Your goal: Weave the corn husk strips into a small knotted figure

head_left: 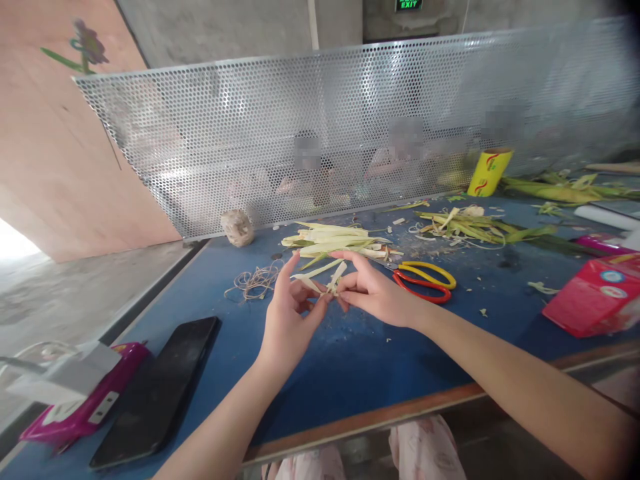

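Note:
Both hands pinch a small bundle of pale husk strips [336, 279] above the middle of the blue table. My left hand [291, 313] grips its lower left side between thumb and fingers. From the right, my right hand [373, 290] closes its fingertips on the same bundle, hiding part of it. Just beyond lies a pile of pale green corn husks [335, 239]. Scissors [425, 280] with one yellow and one red handle rest by the right hand. To the left of the left hand is a loose tangle of thin twine [255, 283].
A black phone [160, 393] and a purple power strip [95, 400] with a plugged-in charger lie at left. A perforated metal screen [240, 133] stands behind, with people beyond it. Rightward are a yellow cylinder [490, 173], more husks [470, 227] and a red packet [593, 297].

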Tool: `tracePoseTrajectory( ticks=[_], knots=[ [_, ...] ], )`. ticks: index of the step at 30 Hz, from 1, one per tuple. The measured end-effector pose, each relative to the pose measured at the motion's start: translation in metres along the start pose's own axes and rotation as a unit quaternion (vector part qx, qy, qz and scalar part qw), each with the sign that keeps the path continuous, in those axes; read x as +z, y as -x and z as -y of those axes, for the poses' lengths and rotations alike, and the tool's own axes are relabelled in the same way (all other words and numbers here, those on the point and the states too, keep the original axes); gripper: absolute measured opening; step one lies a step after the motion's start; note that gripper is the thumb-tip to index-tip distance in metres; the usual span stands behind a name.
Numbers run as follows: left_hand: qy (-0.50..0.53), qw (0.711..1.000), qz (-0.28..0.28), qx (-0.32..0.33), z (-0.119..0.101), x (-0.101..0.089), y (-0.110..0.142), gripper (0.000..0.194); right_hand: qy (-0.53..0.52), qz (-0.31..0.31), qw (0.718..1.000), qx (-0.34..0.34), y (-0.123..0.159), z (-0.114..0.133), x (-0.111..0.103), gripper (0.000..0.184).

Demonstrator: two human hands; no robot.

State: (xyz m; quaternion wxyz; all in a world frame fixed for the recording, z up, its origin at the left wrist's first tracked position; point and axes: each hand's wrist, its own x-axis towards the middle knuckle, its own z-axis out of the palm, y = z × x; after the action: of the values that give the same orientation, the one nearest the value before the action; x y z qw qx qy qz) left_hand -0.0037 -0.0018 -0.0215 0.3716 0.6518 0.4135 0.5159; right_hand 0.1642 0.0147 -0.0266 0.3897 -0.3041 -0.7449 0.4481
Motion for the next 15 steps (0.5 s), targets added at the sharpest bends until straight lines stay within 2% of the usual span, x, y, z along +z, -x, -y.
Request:
tracePoseTrajectory(
  ticks=[9, 15],
  knots=[
    [0.104, 0.994, -0.010, 0.003, -0.0051, -0.0014, -0.0044, 0.074, -0.030, -0.017, 0.999, -0.001, 0.0000, 0.0056, -0.0062, 0.054],
    [0.101, 0.994, -0.022, -0.021, -0.0070, -0.0014, -0.0032, 0.069, -0.054, -0.029, 0.998, 0.020, -0.0025, 0.0030, -0.0062, 0.038]
  ],
)
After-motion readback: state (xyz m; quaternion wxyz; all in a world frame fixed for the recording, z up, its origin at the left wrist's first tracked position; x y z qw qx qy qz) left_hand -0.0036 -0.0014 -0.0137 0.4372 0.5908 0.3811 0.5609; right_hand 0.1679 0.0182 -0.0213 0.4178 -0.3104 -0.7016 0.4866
